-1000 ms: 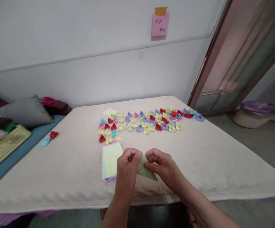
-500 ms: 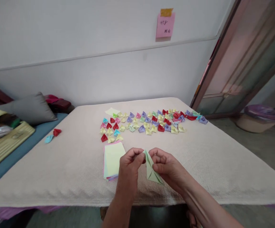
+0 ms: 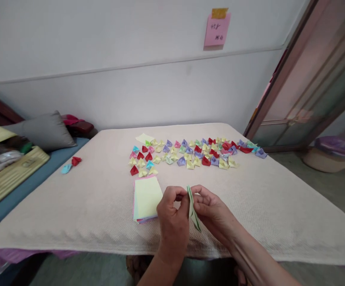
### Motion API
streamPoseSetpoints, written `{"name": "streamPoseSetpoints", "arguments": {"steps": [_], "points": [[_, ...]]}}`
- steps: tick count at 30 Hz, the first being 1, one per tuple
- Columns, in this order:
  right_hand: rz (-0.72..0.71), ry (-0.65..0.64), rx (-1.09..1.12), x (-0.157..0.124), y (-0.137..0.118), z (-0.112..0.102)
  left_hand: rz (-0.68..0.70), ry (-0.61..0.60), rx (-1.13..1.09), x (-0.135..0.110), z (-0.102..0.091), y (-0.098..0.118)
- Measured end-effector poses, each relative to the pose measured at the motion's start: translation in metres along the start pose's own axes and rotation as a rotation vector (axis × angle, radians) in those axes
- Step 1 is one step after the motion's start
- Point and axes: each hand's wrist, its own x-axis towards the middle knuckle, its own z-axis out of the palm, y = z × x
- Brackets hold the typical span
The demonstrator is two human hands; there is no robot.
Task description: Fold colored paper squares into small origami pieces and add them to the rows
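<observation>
A light green folded paper (image 3: 192, 210) stands nearly on edge between my two hands, just above the near edge of the table. My left hand (image 3: 173, 220) pinches its upper part from the left, fingers curled. My right hand (image 3: 212, 212) grips it from the right, thumb and fingers pressed on the fold. A stack of coloured paper sheets (image 3: 146, 198), pale yellow on top, lies right beside my left hand. Farther back, several small folded paper pieces (image 3: 190, 154) in red, yellow, purple and blue are spread in rows.
The table wears a cream textured cloth (image 3: 264, 206). On the blue surface at left lie a red piece (image 3: 76, 160) and a blue piece (image 3: 65, 169), a grey pillow (image 3: 45, 131) and a yellow box (image 3: 10, 176). A pink note (image 3: 216, 29) hangs on the wall. A basin (image 3: 329, 157) sits on the floor at right.
The green paper has turned from lying flat and wide between my hands to nearly edge-on. Both hands kept hold and drew closer together. The view drifted left.
</observation>
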Motion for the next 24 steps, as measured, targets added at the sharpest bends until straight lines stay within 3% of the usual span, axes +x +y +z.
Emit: {"name": "streamPoseSetpoints", "arguments": {"steps": [2,4,9,17,20,24], "points": [[-0.024,0.033,-0.042,0.0,0.0,0.0,0.075,0.021,0.064,-0.001,0.001,-0.002],[-0.034,0.046,-0.065,-0.001,-0.001,0.001,0.056,0.044,0.08,-0.002,0.001,-0.002],[-0.023,0.041,-0.052,-0.001,0.0,0.001,-0.19,0.055,-0.078,0.001,0.003,-0.003],[-0.018,-0.022,0.093,0.0,0.007,0.002,-0.433,0.083,-0.529,0.003,0.007,-0.008],[0.001,-0.028,0.124,0.001,0.009,0.003,-0.355,0.068,-0.429,0.001,0.005,-0.006],[0.01,-0.012,0.161,0.001,0.01,0.005,-0.112,0.132,-0.084,-0.003,0.004,-0.003]]}}
